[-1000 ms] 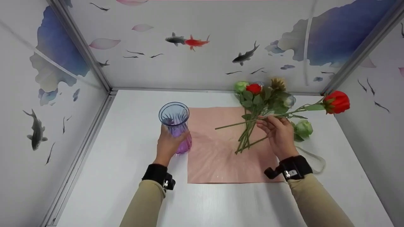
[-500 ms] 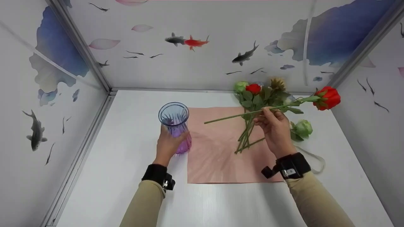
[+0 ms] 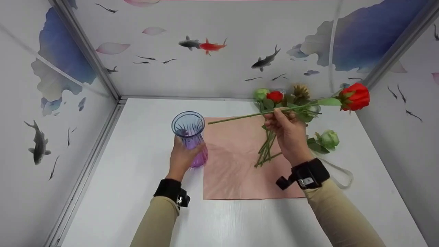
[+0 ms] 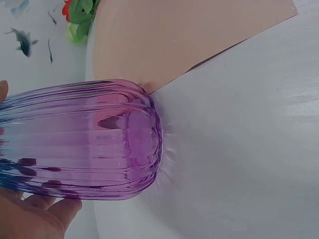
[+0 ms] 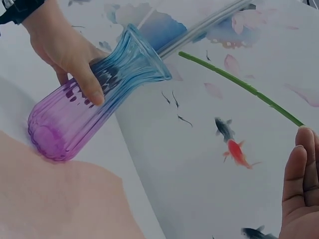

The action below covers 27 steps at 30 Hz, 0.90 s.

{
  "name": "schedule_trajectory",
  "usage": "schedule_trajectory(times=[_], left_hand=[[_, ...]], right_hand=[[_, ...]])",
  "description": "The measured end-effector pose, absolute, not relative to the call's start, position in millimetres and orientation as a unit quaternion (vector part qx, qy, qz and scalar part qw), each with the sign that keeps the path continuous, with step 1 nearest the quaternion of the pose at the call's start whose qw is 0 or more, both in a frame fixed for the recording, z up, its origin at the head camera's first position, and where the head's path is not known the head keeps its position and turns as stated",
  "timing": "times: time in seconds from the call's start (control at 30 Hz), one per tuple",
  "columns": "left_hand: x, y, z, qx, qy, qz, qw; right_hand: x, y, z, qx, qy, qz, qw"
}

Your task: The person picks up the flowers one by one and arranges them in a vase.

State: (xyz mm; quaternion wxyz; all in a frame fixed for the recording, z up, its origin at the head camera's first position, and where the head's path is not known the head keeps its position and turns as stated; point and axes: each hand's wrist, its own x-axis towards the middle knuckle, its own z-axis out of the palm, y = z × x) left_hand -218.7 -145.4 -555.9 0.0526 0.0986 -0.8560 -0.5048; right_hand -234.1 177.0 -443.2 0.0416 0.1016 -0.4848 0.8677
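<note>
My left hand (image 3: 183, 158) grips a ribbed glass vase (image 3: 196, 151), blue at the rim and purple toward the base, which stands upright on the table. In the left wrist view the vase (image 4: 99, 142) fills the left side, with fingertips beneath it. My right hand (image 3: 289, 133) pinches the green stem of a red rose (image 3: 356, 96) between thumb and fingers. The stem's cut end (image 3: 212, 122) points left, close to the vase rim and apart from it. In the right wrist view the stem (image 5: 239, 84) reaches past the vase mouth, with the bloom out of view.
Pink wrapping paper (image 3: 233, 171) lies flat right of the vase. On its far right part rests a bunch of artificial flowers (image 3: 265, 97) with crossed stems. A green rose (image 3: 329, 139) and a pale ribbon loop (image 3: 343, 175) lie to the right. Panels (image 3: 219, 75) border the table.
My right hand has moved left and away from me with the rose, bringing the stem end up close to the vase rim. The left hand and vase have stayed in place.
</note>
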Motion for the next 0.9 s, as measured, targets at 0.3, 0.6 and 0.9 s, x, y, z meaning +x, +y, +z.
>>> schedule_trajectory(times=[0.3, 0.6, 0.9], left_hand=[[-219, -144, -553, 0.112, -0.857, -0.502, 0.037], [-217, -144, -554, 0.105, -0.862, -0.494, 0.049], [-219, -144, -555, 0.113, -0.861, -0.494, 0.042]], right_hand=[[-236, 159, -435, 0.119, -0.534, 0.836, 0.038], [-235, 146, -430, 0.146, -0.56, 0.816, 0.01], [-231, 133, -431, 0.134, -0.607, 0.783, -0.013]])
